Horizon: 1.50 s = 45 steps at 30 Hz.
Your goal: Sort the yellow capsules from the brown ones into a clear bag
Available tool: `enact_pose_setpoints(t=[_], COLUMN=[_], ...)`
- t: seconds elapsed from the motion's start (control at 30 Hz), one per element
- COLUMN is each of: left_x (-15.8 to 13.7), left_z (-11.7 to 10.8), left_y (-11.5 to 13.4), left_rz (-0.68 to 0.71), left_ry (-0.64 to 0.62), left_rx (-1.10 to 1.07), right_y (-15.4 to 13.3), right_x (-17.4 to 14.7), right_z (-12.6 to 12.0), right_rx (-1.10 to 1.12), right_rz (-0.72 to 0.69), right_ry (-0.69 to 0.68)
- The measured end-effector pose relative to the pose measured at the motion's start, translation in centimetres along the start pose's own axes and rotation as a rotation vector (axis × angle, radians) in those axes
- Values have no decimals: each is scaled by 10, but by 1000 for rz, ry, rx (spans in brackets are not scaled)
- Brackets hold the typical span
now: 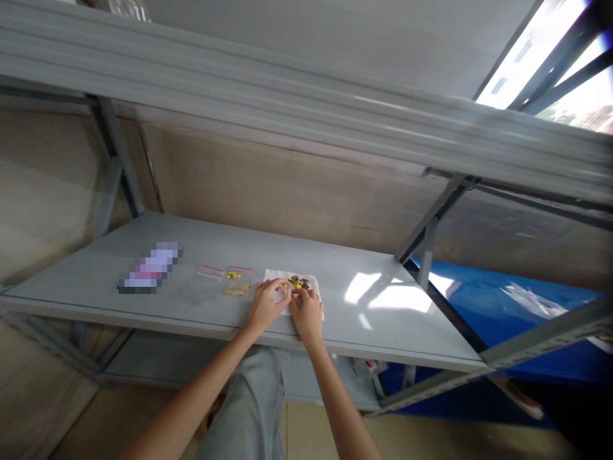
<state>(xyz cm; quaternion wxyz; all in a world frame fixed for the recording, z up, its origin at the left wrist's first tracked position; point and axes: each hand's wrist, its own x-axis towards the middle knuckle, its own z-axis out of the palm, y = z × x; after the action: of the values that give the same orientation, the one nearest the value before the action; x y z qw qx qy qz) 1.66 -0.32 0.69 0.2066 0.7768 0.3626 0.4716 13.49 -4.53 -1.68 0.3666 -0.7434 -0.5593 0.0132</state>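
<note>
On the grey shelf a white sheet, cloth or paper, lies under a small pile of yellow and dark brown pieces. My left hand rests at the sheet's left side, its thumb and fingers curled into a pinch. Close beside it, my right hand bends its fingers down at the near edge of the pile. The fingertips of both hands nearly meet, and whatever they hold is too small to make out. To the left lies a clear zip bag with yellow pieces in it.
Another clear bag with a red-striped seal lies farther left. A pixelated flat object sits near the shelf's left end. Grey metal posts and an upper shelf beam frame the space. A blue surface stands at right.
</note>
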Motion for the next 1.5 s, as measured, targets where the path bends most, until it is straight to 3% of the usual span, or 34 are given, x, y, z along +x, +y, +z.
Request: enact_pose_setpoints(t=[0.37, 0.5, 0.6, 0.73, 1.5], left_x=[-1, -2, -3, -3, -4], left_z=[0, 2, 3, 6, 8], left_y=[3, 3, 0, -5, -10], left_rz=[73, 64, 60, 52, 83], left_ry=[-71, -72, -95, -163, -228], left_rx=[182, 233, 269, 290, 357], right_y=[2, -1, -3, -4, 6], right_x=[2, -1, -6, -10, -2], right_z=[-2, -9, -13, -13, -5], right_rx=[166, 384, 506, 536, 670], right_rz=[35, 78, -26, -156, -123], right_ry=[60, 247, 325, 233, 46])
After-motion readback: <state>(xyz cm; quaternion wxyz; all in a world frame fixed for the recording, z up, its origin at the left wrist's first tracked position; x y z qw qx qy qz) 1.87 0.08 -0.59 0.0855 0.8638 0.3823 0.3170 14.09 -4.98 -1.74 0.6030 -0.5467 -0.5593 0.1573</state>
